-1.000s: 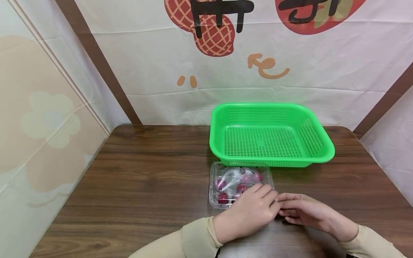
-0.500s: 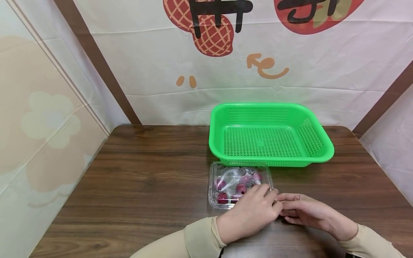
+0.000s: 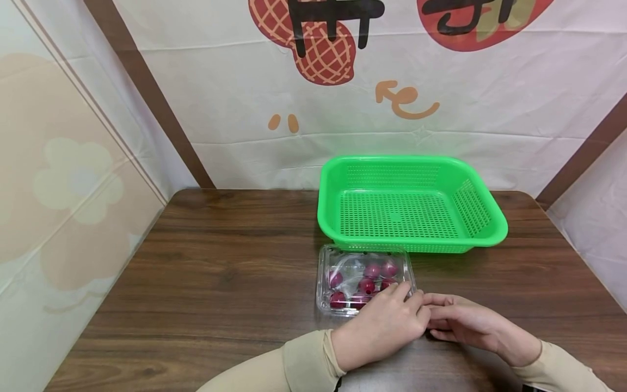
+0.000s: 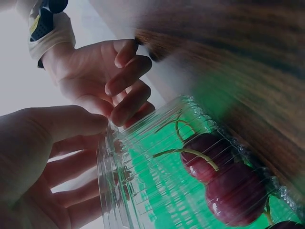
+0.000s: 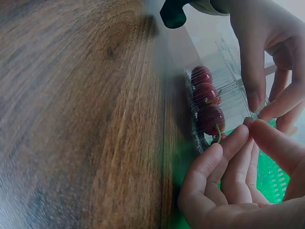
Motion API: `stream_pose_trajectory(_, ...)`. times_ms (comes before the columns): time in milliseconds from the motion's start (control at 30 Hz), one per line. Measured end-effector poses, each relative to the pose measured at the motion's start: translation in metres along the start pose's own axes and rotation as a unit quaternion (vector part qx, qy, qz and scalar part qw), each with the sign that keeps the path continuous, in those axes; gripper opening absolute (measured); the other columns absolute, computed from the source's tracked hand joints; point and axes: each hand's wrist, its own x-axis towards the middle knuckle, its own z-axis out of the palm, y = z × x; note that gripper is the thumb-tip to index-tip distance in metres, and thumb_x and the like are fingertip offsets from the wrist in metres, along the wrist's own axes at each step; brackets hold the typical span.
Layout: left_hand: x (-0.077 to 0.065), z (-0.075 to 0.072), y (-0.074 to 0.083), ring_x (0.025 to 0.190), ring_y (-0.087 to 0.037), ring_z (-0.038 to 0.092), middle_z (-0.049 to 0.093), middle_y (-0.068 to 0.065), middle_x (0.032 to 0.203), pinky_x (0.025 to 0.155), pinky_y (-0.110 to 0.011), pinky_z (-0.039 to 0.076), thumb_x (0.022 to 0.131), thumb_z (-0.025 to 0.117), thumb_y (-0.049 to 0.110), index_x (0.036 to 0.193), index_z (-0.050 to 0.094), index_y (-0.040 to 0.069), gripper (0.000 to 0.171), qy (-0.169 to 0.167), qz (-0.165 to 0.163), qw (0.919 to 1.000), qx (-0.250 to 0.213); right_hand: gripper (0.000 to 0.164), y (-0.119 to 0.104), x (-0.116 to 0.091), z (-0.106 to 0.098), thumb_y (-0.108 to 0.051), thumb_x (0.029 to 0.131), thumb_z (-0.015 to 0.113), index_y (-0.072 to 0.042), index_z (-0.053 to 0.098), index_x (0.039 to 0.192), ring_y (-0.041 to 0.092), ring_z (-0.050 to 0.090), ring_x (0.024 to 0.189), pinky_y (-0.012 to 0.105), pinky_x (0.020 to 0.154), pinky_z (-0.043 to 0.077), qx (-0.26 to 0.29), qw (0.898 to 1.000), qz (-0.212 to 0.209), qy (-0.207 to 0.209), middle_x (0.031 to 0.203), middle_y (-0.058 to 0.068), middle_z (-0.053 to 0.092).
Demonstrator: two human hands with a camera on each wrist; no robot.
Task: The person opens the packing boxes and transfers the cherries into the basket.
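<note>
A clear plastic clamshell box (image 3: pixel 343 256) lies on the table with several dark red cherries (image 3: pixel 366 285) inside. Its lid is down over the fruit, and green stems show through the ribbed wall in the left wrist view. My left hand (image 3: pixel 384 329) reaches across the box's near right part, its thumb and fingers pinching the rim. Close beside it, my right hand (image 3: pixel 472 324) pinches the same right-hand edge near the corner between thumb and fingertips, other fingers bent. Both hands' fingertips meet at that edge in the right wrist view. The left hand covers part of the box.
A green plastic basket (image 3: pixel 413 243) with a perforated bottom stands directly behind the box, holding nothing. The brown wooden table (image 3: pixel 220 283) extends to the left and right. A printed white cloth (image 3: pixel 235 98) hangs behind the table's far edge.
My left hand has shifted slightly to the right along the box. White glare on the lid has lessened, so the cherries show more clearly. The right hand has barely moved.
</note>
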Motion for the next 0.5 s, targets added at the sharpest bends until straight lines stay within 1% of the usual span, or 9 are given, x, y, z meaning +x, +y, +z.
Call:
stream_pose_trajectory(267, 0.0007, 0.0023, 0.0015, 0.074, -0.012, 0.054, 0.063, 0.005, 0.086, 0.066, -0.019, 0.051, 0.090, 0.046, 0.015, 0.083, 0.064, 0.020, 0.019, 0.007, 0.004, 1.0000, 0.002, 0.021, -0.0007, 0.0005, 0.0009, -0.010, 0.095, 0.040, -0.019, 0.053, 0.109, 0.008, 0.058, 0.097, 0.026, 0.083, 0.046, -0.002, 1.000, 0.001, -0.004, 0.102, -0.008, 0.066)
stream_pose_trajectory(333, 0.0008, 0.0026, 0.0018, 0.077, -0.013, 0.057, 0.064, 0.004, 0.087, 0.067, -0.020, 0.052, 0.090, 0.047, 0.015, 0.084, 0.064, 0.020, 0.019, 0.006, 0.007, 0.9999, 0.005, 0.021, -0.0008, 0.0003, 0.0013, -0.010, 0.095, 0.040, -0.018, 0.053, 0.110, 0.008, 0.058, 0.097, 0.026, 0.084, 0.046, -0.002, 1.000, -0.001, -0.005, 0.102, -0.008, 0.065)
stream_pose_trajectory(500, 0.0017, 0.0013, 0.0022, 0.085, -0.018, 0.061, 0.066, 0.002, 0.093, 0.069, -0.023, 0.055, 0.091, 0.044, 0.014, 0.087, 0.066, 0.019, 0.022, -0.011, 0.009, 0.9999, 0.003, 0.023, -0.0006, -0.0004, 0.0021, -0.009, 0.096, 0.040, -0.018, 0.053, 0.112, 0.009, 0.057, 0.098, 0.027, 0.085, 0.046, 0.000, 1.000, -0.010, -0.009, 0.102, -0.007, 0.065)
